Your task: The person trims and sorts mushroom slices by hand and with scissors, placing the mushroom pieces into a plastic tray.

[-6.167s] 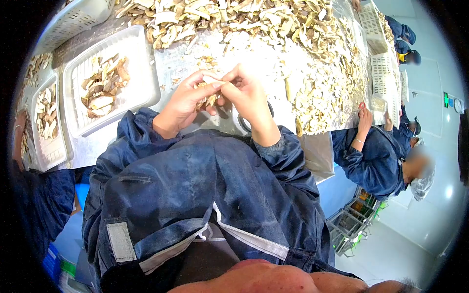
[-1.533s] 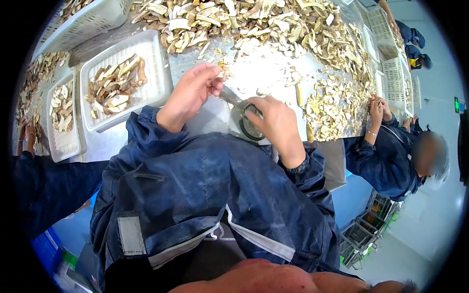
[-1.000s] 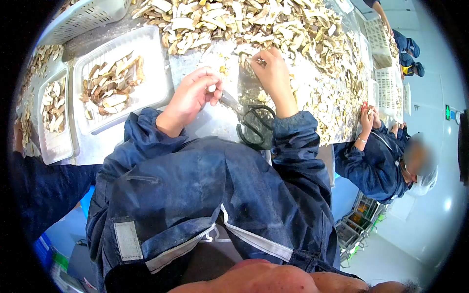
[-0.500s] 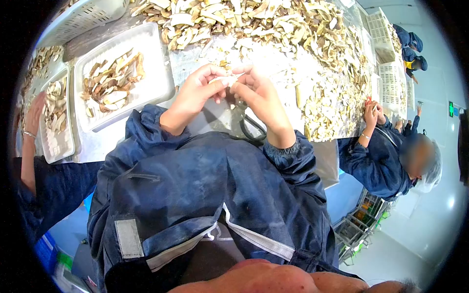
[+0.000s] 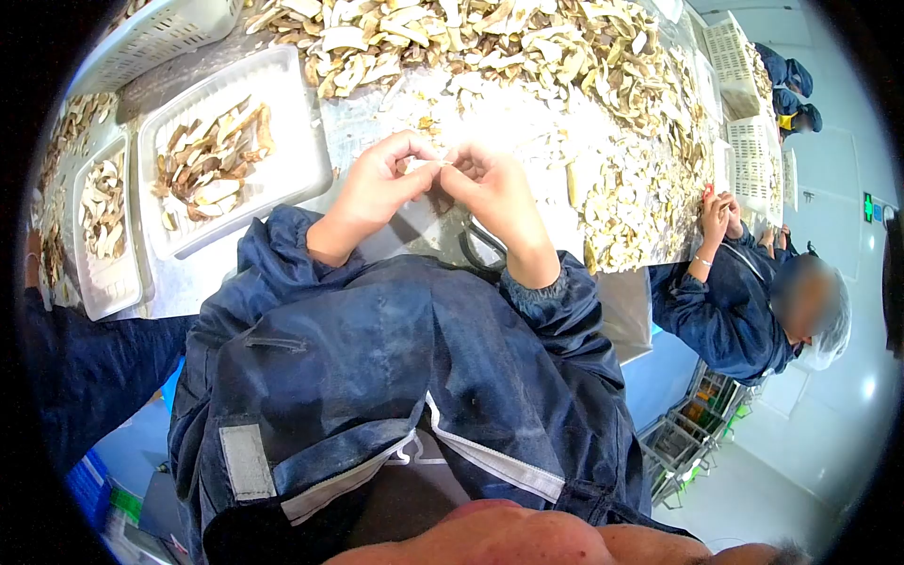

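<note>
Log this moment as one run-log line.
left hand: fingers on pale piece | right hand: fingers at same piece | scissors: by right wrist | sliced pieces: heaped beyond both hands

At the right side of the table (image 5: 347, 132), a co-worker (image 5: 730, 306) in dark blue with a thin hair cover (image 5: 833, 315). Farther off, two more people (image 5: 786, 73) in dark clothing. On the far right wall, a green sign (image 5: 868, 207). At near right, metal racks (image 5: 670, 444) on the floor. At near left, a dark sleeve (image 5: 104, 367) above a blue crate (image 5: 87, 485).
</note>
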Demonstrator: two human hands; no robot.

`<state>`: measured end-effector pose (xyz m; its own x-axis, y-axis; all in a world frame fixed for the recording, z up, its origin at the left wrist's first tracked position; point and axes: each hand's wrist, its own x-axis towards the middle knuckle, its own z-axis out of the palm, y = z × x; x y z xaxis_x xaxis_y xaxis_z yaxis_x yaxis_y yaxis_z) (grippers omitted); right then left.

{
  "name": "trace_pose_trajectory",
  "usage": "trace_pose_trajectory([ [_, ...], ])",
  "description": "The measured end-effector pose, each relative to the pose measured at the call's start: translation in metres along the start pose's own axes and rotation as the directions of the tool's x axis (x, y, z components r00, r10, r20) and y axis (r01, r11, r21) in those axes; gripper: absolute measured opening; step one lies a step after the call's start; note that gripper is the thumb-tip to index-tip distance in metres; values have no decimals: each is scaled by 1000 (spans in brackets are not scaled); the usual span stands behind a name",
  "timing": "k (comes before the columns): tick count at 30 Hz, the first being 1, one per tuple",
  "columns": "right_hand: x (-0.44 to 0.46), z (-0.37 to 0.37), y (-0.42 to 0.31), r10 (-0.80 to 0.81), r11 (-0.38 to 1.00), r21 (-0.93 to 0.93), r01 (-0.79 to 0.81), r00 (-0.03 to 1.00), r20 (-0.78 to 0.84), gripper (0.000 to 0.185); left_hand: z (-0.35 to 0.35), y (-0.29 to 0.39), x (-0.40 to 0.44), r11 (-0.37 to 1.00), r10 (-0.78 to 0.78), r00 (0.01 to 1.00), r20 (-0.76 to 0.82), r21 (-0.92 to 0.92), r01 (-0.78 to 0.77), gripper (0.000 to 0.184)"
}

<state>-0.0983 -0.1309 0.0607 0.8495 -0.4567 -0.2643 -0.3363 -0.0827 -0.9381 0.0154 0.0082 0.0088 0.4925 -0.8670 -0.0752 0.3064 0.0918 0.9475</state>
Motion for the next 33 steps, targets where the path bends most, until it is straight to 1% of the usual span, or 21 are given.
trace_pose_trajectory([
  [2, -1, -1, -3, 14, 998, -55, -13, 1000, 20, 13, -1, 0, -1, 998, -12, 1000, 28, 70, 10, 9],
  [3, -1, -2, -2, 18, 999, -39, -16, 999, 32, 13, -1, 1, -1, 995, -17, 999, 41, 104, 13, 9],
  [6, 0, -4, 3, 33, 999, 17, -34, 998, 62, 13, 0, 4, -1, 997, -10, 997, 75, 82, 4, 8],
  [9, 1, -5, 5, 56, 992, 106, -65, 995, 86, 14, -1, 7, -1, 992, -121, 988, 93, -24, 124, 9],
  [11, 4, -11, 7, 58, 980, 180, -79, 991, 121, 15, 0, 8, -2, 982, -131, 987, 94, -125, 142, 9],
  [12, 6, -17, 3, 50, 999, 14, -51, 996, 75, 14, 0, 9, -2, 973, -135, 986, 96, -176, 150, 10],
  [13, 8, -26, -4, 35, 987, -155, -30, 999, 30, 14, -2, 9, -2, 945, -170, 982, 87, -268, 187, 10],
  [14, 12, -34, -8, 13, 947, -321, -16, 1000, -11, 15, -5, 9, -1, 907, -206, 975, 81, -359, 222, 10],
  [15, 17, -44, -8, -33, 868, -496, -4, 997, -67, 15, -7, 11, -1, 859, -243, 967, 81, -445, 253, 10],
  [16, 25, -54, -5, -90, 757, -653, -5, 990, -113, 16, -3, 17, -1, 854, -269, 962, 40, -452, 257, 11],
  [17, 35, -60, -3, -156, 619, -785, -18, 977, -145, 17, -4, 18, -1, 830, -281, 957, 66, -483, 278, 11],
  [20, 69, -66, 5, -358, 671, -732, 116, 915, -183, 18, -9, 18, -3, 757, -304, 944, 128, -568, 321, 14],
  [22, 89, -65, 18, -484, 603, -775, 189, 859, -166, 20, -10, 17, -3, 717, -298, 943, 148, -617, 323, 17],
  [23, 95, -66, 24, -545, 563, -795, 224, 824, -154, 22, -10, 17, -3, 732, -305, 943, 132, -601, 321, 17],
  [24, 97, -64, 22, -513, 553, -808, 204, 847, -137, 23, -9, 17, -3, 746, -311, 944, 114, -586, 317, 17],
  [27, 88, -63, 22, -407, 660, -736, 152, 895, -180, 16, -8, 16, -2, 773, -299, 951, 79, -564, 290, 17],
  [28, 86, -67, 25, -359, 688, -711, 143, 919, -163, 17, -7, 15, -2, 779, -293, 953, 77, -559, 285, 18],
  [31, 79, -73, 30, -265, 756, -649, 83, 946, -187, 18, -6, 13, 0, 764, -275, 957, 97, -582, 278, 17],
  [32, 80, -73, 32, -343, 727, -675, 127, 919, -196, 19, -7, 12, 0, 758, -274, 956, 109, -588, 284, 17],
  [33, 79, -73, 33, -372, 703, -695, 148, 910, -182, 20, -9, 11, -1, 752, -270, 955, 121, -593, 288, 17],
])
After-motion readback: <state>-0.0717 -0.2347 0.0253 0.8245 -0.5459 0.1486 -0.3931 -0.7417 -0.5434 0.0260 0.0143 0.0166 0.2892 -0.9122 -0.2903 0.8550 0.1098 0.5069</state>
